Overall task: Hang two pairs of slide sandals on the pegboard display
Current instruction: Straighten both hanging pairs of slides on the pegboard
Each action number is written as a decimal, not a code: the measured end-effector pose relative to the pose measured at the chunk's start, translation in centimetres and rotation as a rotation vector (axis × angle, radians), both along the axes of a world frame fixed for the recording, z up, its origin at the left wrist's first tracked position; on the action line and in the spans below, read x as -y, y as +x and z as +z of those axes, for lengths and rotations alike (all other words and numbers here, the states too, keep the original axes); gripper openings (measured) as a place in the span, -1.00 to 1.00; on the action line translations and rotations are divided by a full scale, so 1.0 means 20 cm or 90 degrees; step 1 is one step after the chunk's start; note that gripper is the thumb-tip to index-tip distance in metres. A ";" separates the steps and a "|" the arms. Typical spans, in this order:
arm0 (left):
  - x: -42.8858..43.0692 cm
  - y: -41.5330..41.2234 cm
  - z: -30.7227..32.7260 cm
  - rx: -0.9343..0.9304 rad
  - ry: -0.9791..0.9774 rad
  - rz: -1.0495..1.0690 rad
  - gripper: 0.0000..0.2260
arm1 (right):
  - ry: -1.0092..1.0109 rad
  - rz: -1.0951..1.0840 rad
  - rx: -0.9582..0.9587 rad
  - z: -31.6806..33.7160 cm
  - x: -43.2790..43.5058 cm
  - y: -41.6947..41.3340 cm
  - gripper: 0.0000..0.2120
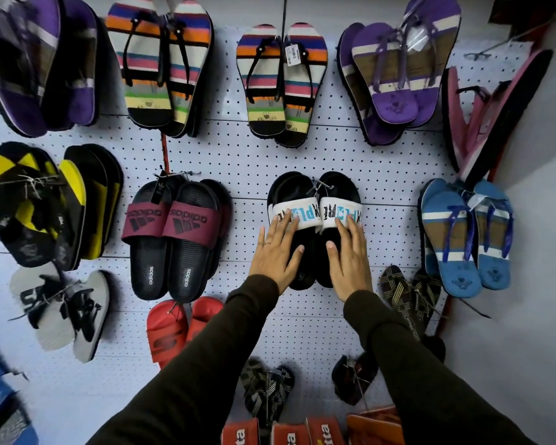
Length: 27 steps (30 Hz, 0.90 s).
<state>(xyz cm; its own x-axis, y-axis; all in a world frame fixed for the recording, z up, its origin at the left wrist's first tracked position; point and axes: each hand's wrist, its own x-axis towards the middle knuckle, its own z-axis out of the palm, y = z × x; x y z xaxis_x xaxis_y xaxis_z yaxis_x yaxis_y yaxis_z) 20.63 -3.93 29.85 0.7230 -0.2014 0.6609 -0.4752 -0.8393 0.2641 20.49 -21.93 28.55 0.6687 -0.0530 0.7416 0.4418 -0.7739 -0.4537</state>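
Note:
A pair of black slide sandals with white straps (315, 216) printed in blue and black letters hangs on the white pegboard (247, 162), right of centre. My left hand (278, 255) lies flat on the left sandal, fingers spread, a ring on one finger. My right hand (349, 256) lies flat on the right sandal, fingers spread too. Neither hand grips the pair. To their left hangs a second pair of black slides with maroon adidas straps (174, 236), untouched. Dark sleeves cover both my arms.
Striped flip-flops (281, 81) and purple ones (395, 75) hang above; blue flip-flops (466, 232) to the right, yellow-black sandals (45, 203) to the left. Red slides (174, 332) and strappy sandals (268, 390) hang below. Orange shoe boxes (302, 435) line the bottom edge. A wall corner closes the right side.

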 end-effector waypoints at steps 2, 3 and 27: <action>-0.10 -0.03 -0.01 0.048 -0.028 0.026 -0.44 | 0.013 0.018 0.050 0.00 -0.11 -0.01 -0.47; -0.16 -0.04 -0.02 0.074 -0.041 0.047 -0.44 | 0.016 0.034 0.070 0.01 -0.18 -0.01 -0.47; -1.25 0.07 -0.14 -0.039 -0.088 0.184 -0.38 | -0.251 0.122 -0.045 -0.12 -1.26 0.12 -0.39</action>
